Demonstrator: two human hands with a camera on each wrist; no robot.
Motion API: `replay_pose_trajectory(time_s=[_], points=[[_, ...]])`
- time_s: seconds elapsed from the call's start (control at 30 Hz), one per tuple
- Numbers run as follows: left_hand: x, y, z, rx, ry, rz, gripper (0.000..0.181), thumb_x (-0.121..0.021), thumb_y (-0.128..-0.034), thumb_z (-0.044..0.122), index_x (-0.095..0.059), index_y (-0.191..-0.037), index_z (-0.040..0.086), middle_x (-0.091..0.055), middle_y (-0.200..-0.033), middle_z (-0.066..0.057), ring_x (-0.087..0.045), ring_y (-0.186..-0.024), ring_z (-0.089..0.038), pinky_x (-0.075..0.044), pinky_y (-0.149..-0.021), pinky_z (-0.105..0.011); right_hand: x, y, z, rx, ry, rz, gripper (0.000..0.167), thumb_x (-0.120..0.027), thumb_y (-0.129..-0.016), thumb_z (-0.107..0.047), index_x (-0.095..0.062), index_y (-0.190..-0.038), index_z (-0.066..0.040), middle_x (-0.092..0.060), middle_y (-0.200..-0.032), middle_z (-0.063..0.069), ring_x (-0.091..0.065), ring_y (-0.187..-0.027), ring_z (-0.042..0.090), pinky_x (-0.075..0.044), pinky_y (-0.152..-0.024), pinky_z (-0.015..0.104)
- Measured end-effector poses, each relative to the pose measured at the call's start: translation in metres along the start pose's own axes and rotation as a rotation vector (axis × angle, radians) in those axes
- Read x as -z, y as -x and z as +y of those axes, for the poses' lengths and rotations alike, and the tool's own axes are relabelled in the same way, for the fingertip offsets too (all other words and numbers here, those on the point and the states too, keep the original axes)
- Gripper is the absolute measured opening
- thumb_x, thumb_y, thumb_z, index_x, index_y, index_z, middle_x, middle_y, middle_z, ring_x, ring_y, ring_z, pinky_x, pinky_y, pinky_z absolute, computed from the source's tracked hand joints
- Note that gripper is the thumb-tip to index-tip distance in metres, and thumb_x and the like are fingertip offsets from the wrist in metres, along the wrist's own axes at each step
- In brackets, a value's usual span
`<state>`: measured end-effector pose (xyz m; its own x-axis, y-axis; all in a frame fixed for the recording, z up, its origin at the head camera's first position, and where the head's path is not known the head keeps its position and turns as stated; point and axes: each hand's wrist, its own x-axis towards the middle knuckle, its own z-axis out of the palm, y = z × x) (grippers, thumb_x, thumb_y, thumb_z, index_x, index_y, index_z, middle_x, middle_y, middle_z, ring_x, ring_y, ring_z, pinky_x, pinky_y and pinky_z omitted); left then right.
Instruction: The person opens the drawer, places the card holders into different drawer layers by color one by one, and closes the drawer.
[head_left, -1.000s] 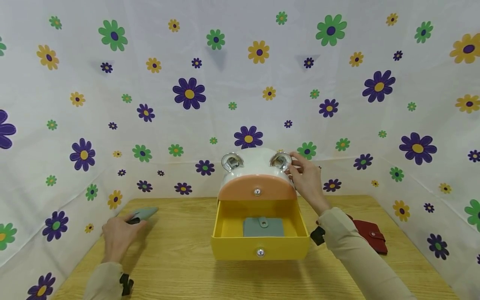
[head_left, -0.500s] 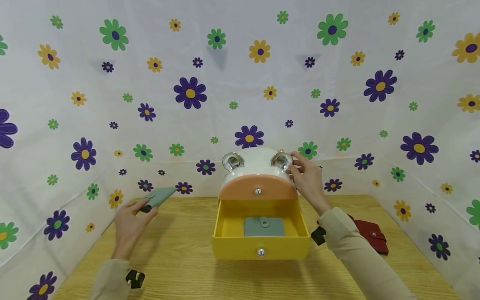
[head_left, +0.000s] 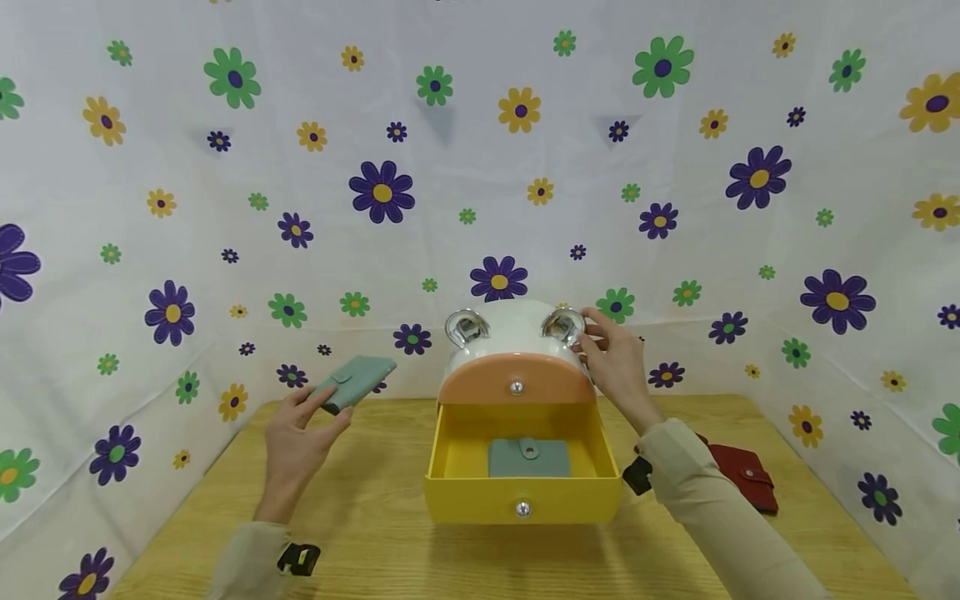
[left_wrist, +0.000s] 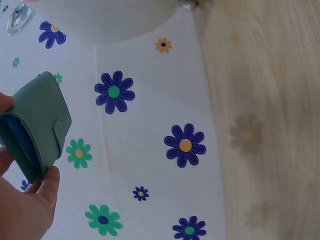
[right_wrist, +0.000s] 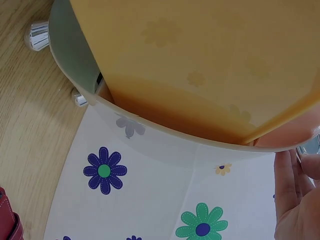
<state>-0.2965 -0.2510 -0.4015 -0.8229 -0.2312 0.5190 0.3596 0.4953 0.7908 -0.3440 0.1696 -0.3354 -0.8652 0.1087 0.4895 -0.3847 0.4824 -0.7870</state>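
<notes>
My left hand [head_left: 296,437] pinches a pale green snap wallet [head_left: 358,382] by its near end, up off the table. In the left wrist view the wallet [left_wrist: 45,117] is tilted, its strap and dark blue inside edge showing. A white storage box [head_left: 513,333] with two silver ears and an orange upper drawer [head_left: 480,382] stands mid-table. My right hand [head_left: 617,358] grips its right silver ear [head_left: 562,327], fingers partly hidden behind it. The yellow lower drawer [head_left: 472,500] is pulled out, with another pale green wallet [head_left: 528,460] lying inside.
On the wooden table [head_left: 360,533], a red wallet [head_left: 744,477] lies right of the box, partly behind the right sleeve [head_left: 720,508]. Another dark red edge shows beside it. A flower-print white cloth [head_left: 450,233] hangs around the back and sides.
My left hand has lifted the pale green wallet from the table's left side and carried it up and right, toward the box. The right hand stays on the ear.
</notes>
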Motion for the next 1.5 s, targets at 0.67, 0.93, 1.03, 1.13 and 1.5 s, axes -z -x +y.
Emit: replay_pose_trajectory(time_s=[0.67,0.93,1.03,1.13,1.5], points=[[-0.027,0.01,0.039,-0.307,0.294,-0.056,0.042,-0.073,-0.078,-0.012,-0.067,-0.119,-0.005,-0.055,-0.129,-0.021,-0.053,-0.115,-0.012,-0.045,-0.096,-0.011,0.0,-0.002,-0.002,0.014,0.002,-0.013,0.04,-0.057,-0.099,-0.01,-0.055,-0.138,-0.017,-0.066,-0.122,0.019,-0.071,-0.09,0.029,-0.06,-0.075,0.035],[-0.036,0.018,0.052,-0.349,0.392,-0.128,0.04,-0.067,-0.0783,-0.019,-0.064,-0.118,-0.013,-0.05,-0.128,-0.031,-0.053,-0.119,-0.019,-0.044,-0.1,-0.014,0.001,-0.002,-0.001,0.014,-0.001,-0.014,0.04,-0.056,-0.099,-0.011,-0.054,-0.139,-0.016,-0.066,-0.123,0.019,-0.071,-0.09,0.03,-0.06,-0.076,0.036],[-0.04,0.022,0.054,-0.377,0.404,-0.168,0.041,-0.066,-0.0774,-0.02,-0.062,-0.118,-0.015,-0.048,-0.129,-0.035,-0.053,-0.121,-0.021,-0.044,-0.102,-0.016,0.001,-0.001,-0.001,0.012,-0.002,-0.016,0.04,-0.056,-0.1,-0.011,-0.054,-0.139,-0.016,-0.066,-0.123,0.019,-0.071,-0.091,0.03,-0.06,-0.076,0.036],[-0.044,0.026,0.056,-0.397,0.407,-0.205,0.041,-0.067,-0.0771,-0.019,-0.063,-0.118,-0.015,-0.048,-0.13,-0.033,-0.052,-0.121,-0.018,-0.043,-0.103,-0.017,0.001,0.0,0.0,0.007,0.0,-0.015,0.04,-0.056,-0.099,-0.01,-0.054,-0.139,-0.016,-0.066,-0.123,0.02,-0.071,-0.091,0.03,-0.06,-0.076,0.036],[-0.053,0.034,0.066,-0.489,0.342,-0.376,0.043,-0.072,-0.0748,-0.015,-0.067,-0.117,-0.008,-0.054,-0.128,-0.025,-0.054,-0.118,-0.016,-0.048,-0.098,-0.018,0.0,0.002,0.001,0.026,0.011,0.0,0.04,-0.057,-0.099,-0.01,-0.055,-0.138,-0.014,-0.066,-0.122,0.02,-0.072,-0.089,0.029,-0.06,-0.074,0.036]])
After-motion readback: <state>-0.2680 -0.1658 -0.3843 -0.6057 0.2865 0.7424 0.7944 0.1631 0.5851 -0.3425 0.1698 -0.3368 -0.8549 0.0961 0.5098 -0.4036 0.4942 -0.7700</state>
